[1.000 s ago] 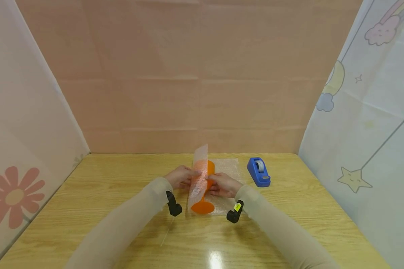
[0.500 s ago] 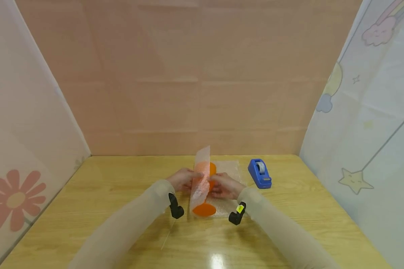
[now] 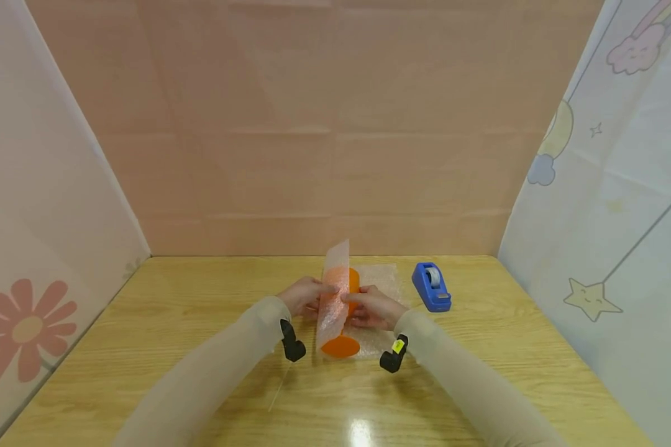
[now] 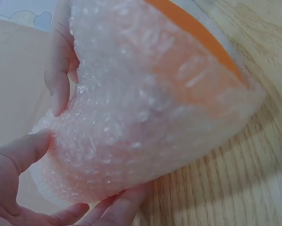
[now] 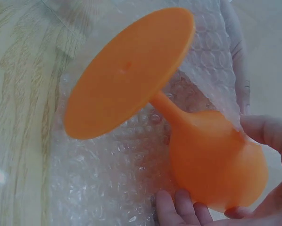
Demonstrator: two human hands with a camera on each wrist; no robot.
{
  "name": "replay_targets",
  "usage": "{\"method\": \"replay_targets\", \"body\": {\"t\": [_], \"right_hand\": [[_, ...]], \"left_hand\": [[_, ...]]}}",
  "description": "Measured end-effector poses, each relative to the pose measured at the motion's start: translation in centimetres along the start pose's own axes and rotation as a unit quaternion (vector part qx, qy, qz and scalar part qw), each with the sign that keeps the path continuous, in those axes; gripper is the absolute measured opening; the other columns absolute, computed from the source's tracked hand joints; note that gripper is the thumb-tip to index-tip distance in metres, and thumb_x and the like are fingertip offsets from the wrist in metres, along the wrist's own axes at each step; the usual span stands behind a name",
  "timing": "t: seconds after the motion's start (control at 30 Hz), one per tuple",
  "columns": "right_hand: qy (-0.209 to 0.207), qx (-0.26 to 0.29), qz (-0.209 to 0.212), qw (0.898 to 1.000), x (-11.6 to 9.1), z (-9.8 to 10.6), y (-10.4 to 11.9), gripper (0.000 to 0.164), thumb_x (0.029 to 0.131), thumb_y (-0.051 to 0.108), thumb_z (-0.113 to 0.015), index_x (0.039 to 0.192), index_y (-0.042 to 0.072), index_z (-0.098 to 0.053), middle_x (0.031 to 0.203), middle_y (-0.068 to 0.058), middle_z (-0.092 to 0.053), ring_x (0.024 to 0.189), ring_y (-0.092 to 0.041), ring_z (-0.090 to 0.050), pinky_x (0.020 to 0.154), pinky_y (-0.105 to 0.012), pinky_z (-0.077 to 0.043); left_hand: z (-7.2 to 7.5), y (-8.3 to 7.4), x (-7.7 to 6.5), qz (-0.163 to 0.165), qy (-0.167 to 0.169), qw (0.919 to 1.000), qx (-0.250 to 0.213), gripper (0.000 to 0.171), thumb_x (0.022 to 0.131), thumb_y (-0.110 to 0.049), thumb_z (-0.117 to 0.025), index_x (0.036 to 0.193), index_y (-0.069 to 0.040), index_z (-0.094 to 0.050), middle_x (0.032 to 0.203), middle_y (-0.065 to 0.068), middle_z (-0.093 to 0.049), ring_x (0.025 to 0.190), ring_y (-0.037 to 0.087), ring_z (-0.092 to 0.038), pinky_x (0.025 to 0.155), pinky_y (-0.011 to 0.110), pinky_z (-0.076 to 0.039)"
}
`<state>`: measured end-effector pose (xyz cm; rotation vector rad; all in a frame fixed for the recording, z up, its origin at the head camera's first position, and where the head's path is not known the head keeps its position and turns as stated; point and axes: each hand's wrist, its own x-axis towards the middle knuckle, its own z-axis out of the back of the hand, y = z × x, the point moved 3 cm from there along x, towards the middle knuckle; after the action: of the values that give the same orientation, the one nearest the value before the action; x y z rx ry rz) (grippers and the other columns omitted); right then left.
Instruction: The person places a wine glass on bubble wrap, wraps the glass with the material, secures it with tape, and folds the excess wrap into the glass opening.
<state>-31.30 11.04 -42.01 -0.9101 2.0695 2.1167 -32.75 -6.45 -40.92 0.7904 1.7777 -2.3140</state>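
Observation:
An orange goblet point(image 5: 216, 162) lies on its side on a sheet of bubble wrap point(image 3: 379, 280), its round foot point(image 3: 341, 346) towards me. One side of the sheet is folded up over the bowl. My left hand point(image 3: 304, 297) grips this folded wrap point(image 4: 117, 122) from the left, thumb on top and fingers underneath. From the right, my right hand point(image 3: 376, 307) holds the bowl, fingers curled beneath it and the thumb at the wrap's edge. The stem and foot show bare in the right wrist view. In the left wrist view, wrap covers most of the goblet.
A blue tape dispenser point(image 3: 431, 287) with a roll of clear tape stands right of the sheet. A thin pale strip point(image 3: 279, 388) lies on the wooden table point(image 3: 201, 292), near my left forearm. Cloth walls enclose the back and sides.
The goblet and the wrap folded over it have shifted very slightly to the right. Both hands keep their hold.

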Motion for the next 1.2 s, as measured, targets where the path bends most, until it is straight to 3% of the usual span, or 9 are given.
{"method": "replay_targets", "body": {"t": [0.37, 0.5, 0.63, 0.73, 0.9, 1.03, 1.2], "right_hand": [[-0.002, 0.017, -0.011, 1.000, 0.14, 0.26, -0.50, 0.051, 0.095, 0.025, -0.062, 0.133, 0.000, -0.038, 0.110, -0.013, -0.060, 0.090, -0.020, -0.062, 0.092, -0.040, -0.052], [0.000, 0.017, -0.009, 1.000, 0.21, 0.46, -0.57, 0.052, 0.096, 0.024, -0.061, 0.135, 0.000, -0.037, 0.111, -0.012, -0.060, 0.091, -0.020, -0.062, 0.090, -0.039, -0.052], [0.008, 0.014, -0.007, 1.000, 0.21, 0.63, -0.47, 0.051, 0.097, 0.024, -0.059, 0.135, 0.000, -0.037, 0.108, -0.011, -0.060, 0.090, -0.019, -0.061, 0.090, -0.038, -0.053], [0.012, 0.014, -0.005, 1.000, 0.16, 0.74, -0.38, 0.050, 0.097, 0.024, -0.058, 0.135, -0.001, -0.038, 0.107, -0.010, -0.061, 0.090, -0.019, -0.061, 0.092, -0.041, -0.052], [0.020, 0.021, -0.006, 1.000, -0.02, 0.74, -0.21, 0.050, 0.097, 0.022, -0.058, 0.136, -0.002, -0.037, 0.109, -0.011, -0.062, 0.091, -0.020, -0.064, 0.095, -0.044, -0.050], [0.031, 0.037, -0.008, 0.999, -0.18, 0.74, -0.23, 0.051, 0.098, 0.020, -0.055, 0.139, -0.002, -0.034, 0.111, -0.011, -0.060, 0.094, -0.020, -0.062, 0.089, -0.040, -0.053], [0.036, 0.044, -0.006, 0.998, -0.27, 0.90, -0.28, 0.048, 0.098, 0.018, -0.054, 0.137, -0.003, -0.034, 0.105, -0.010, -0.061, 0.091, -0.019, -0.061, 0.082, -0.035, -0.053]], "left_hand": [[0.03, 0.20, -0.10, -0.006, 0.012, 0.9997, 0.019, 0.060, 0.089, -0.037, -0.068, 0.130, 0.002, -0.047, 0.122, 0.017, -0.057, 0.103, 0.030, -0.062, 0.089, 0.043, -0.053], [-0.02, 0.38, 0.13, 0.000, 0.018, 0.9998, -0.001, 0.063, 0.089, -0.037, -0.068, 0.130, 0.006, -0.047, 0.117, 0.019, -0.062, 0.100, 0.029, -0.066, 0.087, 0.042, -0.055], [-0.11, 0.60, 0.40, 0.011, 0.023, 0.9996, -0.015, 0.059, 0.089, -0.036, -0.068, 0.125, 0.008, -0.052, 0.108, 0.019, -0.067, 0.092, 0.027, -0.068, 0.082, 0.040, -0.057], [-0.16, 0.63, 0.47, 0.012, 0.025, 0.9996, 0.001, 0.054, 0.089, -0.039, -0.068, 0.118, 0.005, -0.059, 0.103, 0.015, -0.069, 0.087, 0.023, -0.069, 0.079, 0.038, -0.057], [-0.32, 0.58, 0.43, -0.003, 0.031, 0.9995, 0.009, 0.049, 0.089, -0.039, -0.068, 0.113, 0.004, -0.063, 0.099, 0.013, -0.071, 0.085, 0.021, -0.069, 0.077, 0.037, -0.058], [-0.43, 0.53, 0.40, -0.014, 0.029, 0.9993, 0.020, 0.046, 0.090, -0.038, -0.067, 0.109, 0.004, -0.064, 0.096, 0.012, -0.071, 0.081, 0.019, -0.069, 0.075, 0.037, -0.058], [-0.66, 0.23, 0.14, -0.030, 0.022, 0.9984, 0.043, 0.037, 0.090, -0.038, -0.067, 0.087, -0.002, -0.064, 0.084, 0.007, -0.070, 0.073, 0.015, -0.067, 0.071, 0.033, -0.058]]}}
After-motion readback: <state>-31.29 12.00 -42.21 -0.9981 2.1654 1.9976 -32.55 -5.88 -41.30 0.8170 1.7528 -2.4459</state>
